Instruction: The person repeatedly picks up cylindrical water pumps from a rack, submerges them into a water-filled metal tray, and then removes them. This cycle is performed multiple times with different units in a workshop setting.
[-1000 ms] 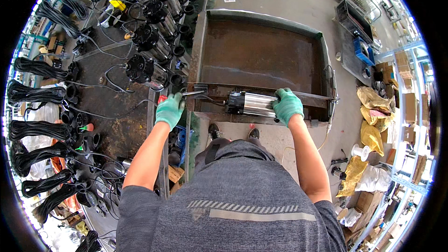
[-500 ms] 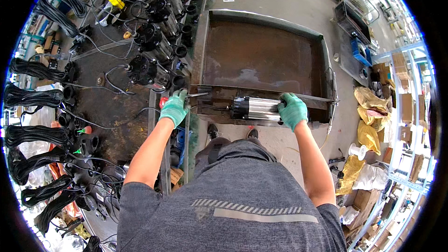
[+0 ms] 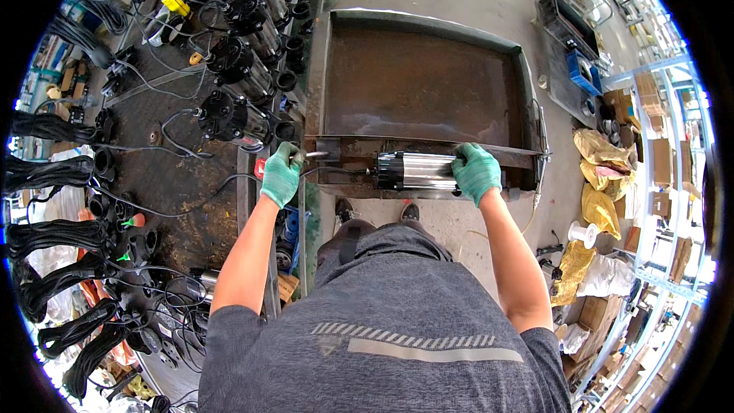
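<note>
In front of me a silver cylindrical motor with a black end, like a pump motor, lies on its side across the near part of a metal trough. My right hand, in a green glove, is closed round the motor's right end. A dark cable runs from its black end toward my left hand, also green-gloved. The left thumb and fingers are pinched at the end of a short grey metal rod by the trough's left edge. The fingertips' exact hold is partly hidden. Beside this hand sits a small red piece.
On the left, a dark workbench carries a row of upright motors and several coiled black cables. Brown water-stained metal lines the trough. At right are a blue crate, yellow sacks and shelving.
The whole view has shifted slightly. My left thumb and fingers have curled more at the rod's end. My right hand stays on the motor's right end.
</note>
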Demonstrator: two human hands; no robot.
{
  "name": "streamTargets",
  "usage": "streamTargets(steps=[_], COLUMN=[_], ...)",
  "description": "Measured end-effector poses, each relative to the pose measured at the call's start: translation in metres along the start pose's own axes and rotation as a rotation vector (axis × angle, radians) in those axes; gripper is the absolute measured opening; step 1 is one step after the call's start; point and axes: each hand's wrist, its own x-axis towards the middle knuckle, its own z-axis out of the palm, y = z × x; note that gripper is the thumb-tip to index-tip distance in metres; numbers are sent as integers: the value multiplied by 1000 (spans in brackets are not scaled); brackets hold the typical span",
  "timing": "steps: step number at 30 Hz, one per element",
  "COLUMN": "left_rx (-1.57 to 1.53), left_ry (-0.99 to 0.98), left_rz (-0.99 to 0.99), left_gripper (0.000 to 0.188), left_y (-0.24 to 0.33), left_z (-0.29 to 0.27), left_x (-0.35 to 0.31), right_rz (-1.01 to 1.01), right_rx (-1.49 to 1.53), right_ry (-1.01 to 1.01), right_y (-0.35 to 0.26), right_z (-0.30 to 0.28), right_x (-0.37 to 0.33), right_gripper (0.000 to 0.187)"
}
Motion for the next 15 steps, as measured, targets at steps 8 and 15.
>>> streamTargets(steps=[8, 15], left_rx=[-463, -588], left_ry=[-90, -217], left_rz=[-148, -307], left_gripper=[20, 18], left_y=[14, 8], left_z=[33, 57], left_x=[-26, -23], right_rz=[6, 10], right_rx=[-10, 8], right_ry=[-20, -8], right_y=[-4, -7], right_z=[-2, -4], right_x=[1, 1], right_gripper=[25, 24])
